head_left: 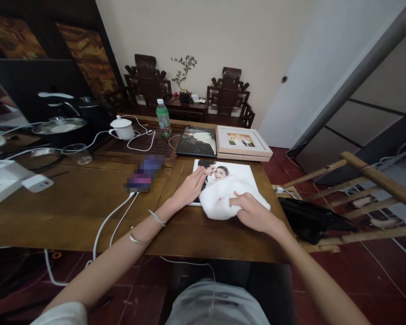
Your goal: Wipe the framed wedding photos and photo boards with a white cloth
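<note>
White cloth point(219, 201) is covering the near part of the photo point(242, 170) on the table point(196, 237). Right hand point(255, 212) is gripping the cloth, fingers curled. Left hand point(191, 186) is resting on the photo's left side, fingers straight and together, grasping nothing. Beyond the photo, a dark picture point(196, 141) and a framed picture point(242, 140) are lying side by side; a bottle point(163, 119) is standing farther back, left of the photo.

Looking forward and down from head height, near the wooden table point(72, 203)

I see fluffy, matt cloth point(219, 203) near the front right corner of the smooth, faintly glossy wooden tabletop point(196, 237).
</note>
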The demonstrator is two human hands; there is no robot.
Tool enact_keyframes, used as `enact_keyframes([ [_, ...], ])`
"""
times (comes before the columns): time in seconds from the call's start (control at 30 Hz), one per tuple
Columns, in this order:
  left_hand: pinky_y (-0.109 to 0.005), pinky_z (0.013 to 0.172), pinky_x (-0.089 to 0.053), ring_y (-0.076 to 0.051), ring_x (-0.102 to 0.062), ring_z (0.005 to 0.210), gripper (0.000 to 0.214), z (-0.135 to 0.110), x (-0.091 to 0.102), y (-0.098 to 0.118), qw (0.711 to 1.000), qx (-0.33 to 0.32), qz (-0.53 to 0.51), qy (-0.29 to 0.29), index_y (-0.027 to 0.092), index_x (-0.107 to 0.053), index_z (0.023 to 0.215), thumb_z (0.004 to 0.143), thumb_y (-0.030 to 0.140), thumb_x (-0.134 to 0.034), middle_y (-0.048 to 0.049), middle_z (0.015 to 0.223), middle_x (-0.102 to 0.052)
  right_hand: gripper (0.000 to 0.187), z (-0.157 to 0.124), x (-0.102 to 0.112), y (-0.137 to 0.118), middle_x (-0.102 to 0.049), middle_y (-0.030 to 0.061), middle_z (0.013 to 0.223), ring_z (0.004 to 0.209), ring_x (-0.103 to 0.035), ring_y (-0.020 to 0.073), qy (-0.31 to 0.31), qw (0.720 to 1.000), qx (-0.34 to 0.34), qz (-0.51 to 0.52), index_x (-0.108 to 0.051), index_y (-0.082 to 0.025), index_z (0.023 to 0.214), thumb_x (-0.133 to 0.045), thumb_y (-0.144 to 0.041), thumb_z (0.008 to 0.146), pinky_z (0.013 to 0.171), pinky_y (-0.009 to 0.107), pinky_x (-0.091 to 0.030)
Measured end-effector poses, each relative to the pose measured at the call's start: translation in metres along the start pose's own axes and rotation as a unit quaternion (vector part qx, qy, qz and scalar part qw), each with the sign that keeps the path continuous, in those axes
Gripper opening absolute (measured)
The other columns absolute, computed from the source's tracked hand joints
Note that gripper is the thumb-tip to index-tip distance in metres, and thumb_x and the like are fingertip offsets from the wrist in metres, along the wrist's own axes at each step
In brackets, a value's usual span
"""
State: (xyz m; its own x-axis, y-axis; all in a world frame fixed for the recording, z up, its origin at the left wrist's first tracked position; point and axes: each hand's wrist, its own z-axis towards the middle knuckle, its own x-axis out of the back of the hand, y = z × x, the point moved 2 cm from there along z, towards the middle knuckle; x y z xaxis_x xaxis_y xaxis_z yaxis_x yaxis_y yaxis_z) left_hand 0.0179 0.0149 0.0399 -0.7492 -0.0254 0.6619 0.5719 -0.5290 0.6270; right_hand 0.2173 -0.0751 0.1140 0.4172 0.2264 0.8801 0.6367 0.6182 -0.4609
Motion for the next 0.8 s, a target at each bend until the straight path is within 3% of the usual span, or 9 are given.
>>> enact_keyframes([
  [0.1,-0.042,0.117,-0.027,-0.023,-0.035,0.14,0.047,-0.002,-0.004,0.0,0.999,-0.013,0.028,-0.018,0.008,-0.05,0.133,0.098,0.033,-0.031,-0.0147,0.146,-0.045,0.02,-0.003,0.011,0.018,-0.061,0.0017,0.062,0.066,-0.055,0.0181,0.03,0.996,-0.076,-0.028,-0.052,-0.021,0.059,-0.038,-0.007,0.061,0.067,0.026,-0.037],
  [0.2,-0.044,0.117,-0.029,-0.025,-0.036,0.139,0.044,-0.003,-0.006,0.0,0.998,-0.023,0.052,-0.016,0.01,-0.05,0.133,0.097,0.029,-0.036,-0.0147,0.147,-0.044,0.022,0.009,0.014,0.041,-0.066,0.0058,0.068,0.067,-0.056,0.0198,0.089,0.982,-0.145,-0.08,-0.058,-0.019,0.066,-0.039,-0.01,0.065,0.065,0.027,-0.035],
  [0.4,-0.044,0.116,-0.032,-0.025,-0.039,0.138,0.04,-0.002,-0.005,-0.001,0.997,-0.04,0.07,-0.01,0.012,-0.052,0.131,0.095,0.023,-0.039,-0.0146,0.144,-0.048,0.035,0.076,0.005,0.064,-0.073,0.0106,0.089,0.08,-0.061,0.0228,0.178,0.964,-0.183,-0.08,-0.07,-0.016,0.087,-0.04,-0.012,0.07,0.069,0.025,-0.037],
  [0.5,-0.044,0.116,-0.032,-0.026,-0.039,0.138,0.039,-0.002,-0.005,-0.002,0.996,-0.047,0.074,-0.008,0.012,-0.052,0.13,0.094,0.022,-0.041,-0.0141,0.143,-0.048,0.034,0.114,0.002,0.059,-0.073,0.0082,0.084,0.076,-0.062,0.0213,0.165,0.969,-0.18,-0.044,-0.071,-0.016,0.087,-0.042,-0.013,0.069,0.067,0.024,-0.038],
  [0.63,-0.045,0.114,-0.035,-0.025,-0.045,0.134,0.037,-0.001,-0.004,-0.003,0.995,-0.063,0.071,-0.004,0.015,-0.053,0.129,0.093,0.02,-0.042,-0.0117,0.138,-0.054,0.034,0.149,0.0,0.045,-0.073,0.0055,0.084,0.076,-0.061,0.0202,0.125,0.984,-0.127,-0.014,-0.071,-0.016,0.085,-0.042,-0.011,0.069,0.067,0.023,-0.04],
  [0.8,-0.043,0.115,-0.034,-0.024,-0.044,0.135,0.038,-0.002,-0.003,-0.001,0.996,-0.068,0.064,-0.012,0.015,-0.053,0.13,0.094,0.02,-0.042,-0.0119,0.14,-0.052,0.033,0.148,0.001,0.047,-0.072,0.0065,0.08,0.076,-0.061,0.0214,0.112,0.981,-0.155,-0.032,-0.071,-0.017,0.087,-0.043,-0.012,0.07,0.067,0.024,-0.041],
])
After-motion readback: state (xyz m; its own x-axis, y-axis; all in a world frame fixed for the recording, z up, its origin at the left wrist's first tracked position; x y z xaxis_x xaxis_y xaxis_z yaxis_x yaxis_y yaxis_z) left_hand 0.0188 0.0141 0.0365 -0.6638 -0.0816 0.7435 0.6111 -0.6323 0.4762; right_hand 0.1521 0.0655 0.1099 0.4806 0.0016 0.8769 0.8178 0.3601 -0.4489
